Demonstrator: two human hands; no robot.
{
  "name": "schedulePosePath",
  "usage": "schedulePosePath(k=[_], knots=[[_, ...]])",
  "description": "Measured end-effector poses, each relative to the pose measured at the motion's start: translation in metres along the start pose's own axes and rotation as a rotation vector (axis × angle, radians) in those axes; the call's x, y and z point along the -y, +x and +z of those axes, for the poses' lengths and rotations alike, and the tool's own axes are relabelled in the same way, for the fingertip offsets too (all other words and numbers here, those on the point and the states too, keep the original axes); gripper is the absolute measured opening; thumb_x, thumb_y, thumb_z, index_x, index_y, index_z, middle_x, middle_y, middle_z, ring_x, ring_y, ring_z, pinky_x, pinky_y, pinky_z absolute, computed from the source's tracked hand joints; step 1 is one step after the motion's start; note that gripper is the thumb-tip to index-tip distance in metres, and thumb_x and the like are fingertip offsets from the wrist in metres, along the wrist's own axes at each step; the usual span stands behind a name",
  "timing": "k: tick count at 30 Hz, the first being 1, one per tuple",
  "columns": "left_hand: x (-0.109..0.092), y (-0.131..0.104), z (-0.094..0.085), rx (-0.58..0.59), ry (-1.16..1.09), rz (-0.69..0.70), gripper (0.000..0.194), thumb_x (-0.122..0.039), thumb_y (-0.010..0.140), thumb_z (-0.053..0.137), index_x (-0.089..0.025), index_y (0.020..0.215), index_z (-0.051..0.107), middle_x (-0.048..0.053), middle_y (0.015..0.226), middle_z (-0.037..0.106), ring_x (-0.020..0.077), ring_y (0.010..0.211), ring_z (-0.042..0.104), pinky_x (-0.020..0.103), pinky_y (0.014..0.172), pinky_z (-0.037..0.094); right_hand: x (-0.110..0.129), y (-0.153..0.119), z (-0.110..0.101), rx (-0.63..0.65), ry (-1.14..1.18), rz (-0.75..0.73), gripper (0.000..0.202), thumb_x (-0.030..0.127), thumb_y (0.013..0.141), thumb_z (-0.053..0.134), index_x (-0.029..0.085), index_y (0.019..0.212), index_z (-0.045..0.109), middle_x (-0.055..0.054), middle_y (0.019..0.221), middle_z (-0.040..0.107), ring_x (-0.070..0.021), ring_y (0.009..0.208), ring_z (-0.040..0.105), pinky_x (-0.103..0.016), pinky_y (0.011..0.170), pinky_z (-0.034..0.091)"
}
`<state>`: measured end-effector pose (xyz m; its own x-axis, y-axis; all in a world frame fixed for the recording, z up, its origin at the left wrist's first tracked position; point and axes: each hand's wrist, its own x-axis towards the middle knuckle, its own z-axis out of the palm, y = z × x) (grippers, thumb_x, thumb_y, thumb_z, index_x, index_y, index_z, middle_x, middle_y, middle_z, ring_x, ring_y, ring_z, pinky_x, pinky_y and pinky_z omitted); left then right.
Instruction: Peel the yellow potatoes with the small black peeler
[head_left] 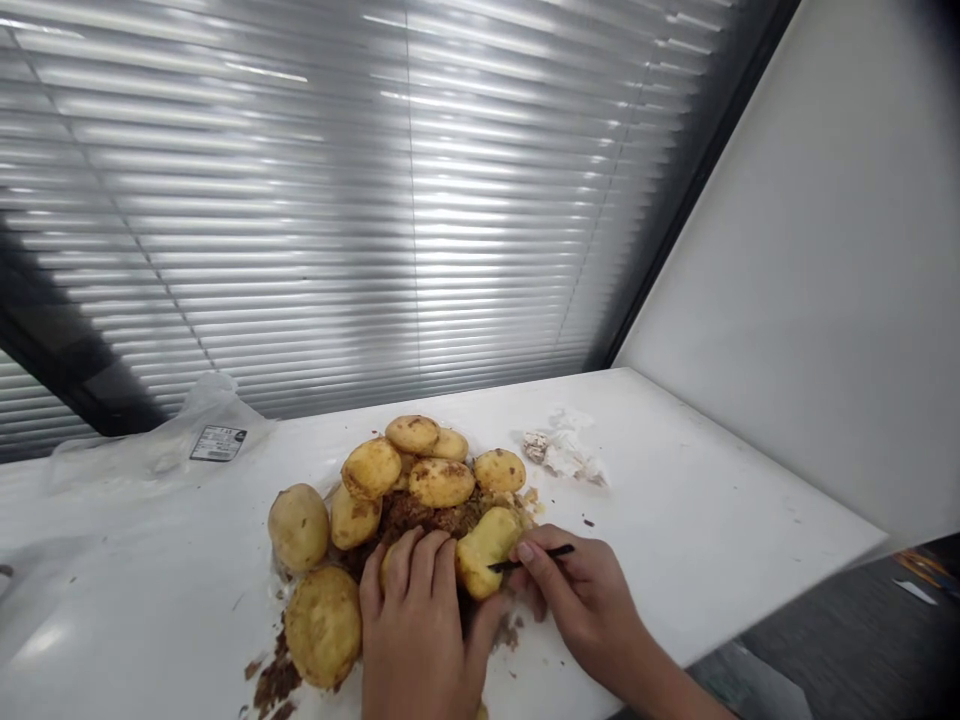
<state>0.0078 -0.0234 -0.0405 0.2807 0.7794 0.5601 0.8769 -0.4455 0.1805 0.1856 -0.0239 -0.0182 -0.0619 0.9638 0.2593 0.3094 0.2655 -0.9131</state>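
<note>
Toward the table's near edge, the left hand is arching palm-down (grip unclear); the right hand is pinching a stick against a potato.

A yellow potato sits tilted at the near right side of a heap of brown-flecked potatoes, its upper surface pale and smooth, a brighter yellow patch showing lower down. A slim black tool lies nearly level, one end against that patch, the other pointing right, its middle hidden.
</note>
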Motion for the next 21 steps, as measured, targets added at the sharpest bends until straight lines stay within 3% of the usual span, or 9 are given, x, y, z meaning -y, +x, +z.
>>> schedulePosePath(k=[4,6,13,21], knots=[[0.002,0.0,-0.001,-0.012,0.043,0.02,0.041,-0.047,0.089,0.059,-0.016,0.116,0.061,0.006,0.118,0.065,0.0275,0.115,0.052,0.047,0.103,0.029,0.004,-0.001,-0.003,-0.021,-0.186,-0.188,0.034,0.028,0.1,0.045,0.018,0.071,0.06,-0.001,0.062,0.062,-0.0112,0.05,0.054,-0.021,0.052,0.042],[0.002,0.0,-0.001,-0.005,0.045,0.026,0.041,-0.048,0.089,0.059,-0.017,0.115,0.063,0.006,0.118,0.065,0.028,0.115,0.051,0.048,0.103,0.029,0.005,-0.003,-0.004,-0.019,-0.217,-0.212,0.035,0.026,0.1,0.044,0.019,0.07,0.059,-0.001,0.062,0.061,-0.0116,0.051,0.055,-0.022,0.053,0.042],[0.003,0.001,-0.003,0.014,-0.036,0.038,0.036,-0.045,0.088,0.06,-0.021,0.115,0.062,0.003,0.119,0.065,0.027,0.116,0.052,0.047,0.103,0.028,0.006,-0.004,-0.004,-0.062,0.02,0.021,0.042,0.043,0.1,0.045,0.018,0.07,0.061,-0.002,0.058,0.06,-0.0123,0.046,0.054,-0.022,0.046,0.043],[0.002,0.002,-0.009,0.01,-0.184,0.025,0.036,-0.045,0.083,0.067,-0.027,0.113,0.06,-0.002,0.115,0.067,0.0252,0.115,0.053,0.045,0.106,0.023,0.005,0.001,0.01,0.03,0.182,0.067,0.043,0.049,0.097,0.049,0.018,0.07,0.06,0.0,0.058,0.059,-0.0094,0.043,0.052,-0.018,0.042,0.041]])
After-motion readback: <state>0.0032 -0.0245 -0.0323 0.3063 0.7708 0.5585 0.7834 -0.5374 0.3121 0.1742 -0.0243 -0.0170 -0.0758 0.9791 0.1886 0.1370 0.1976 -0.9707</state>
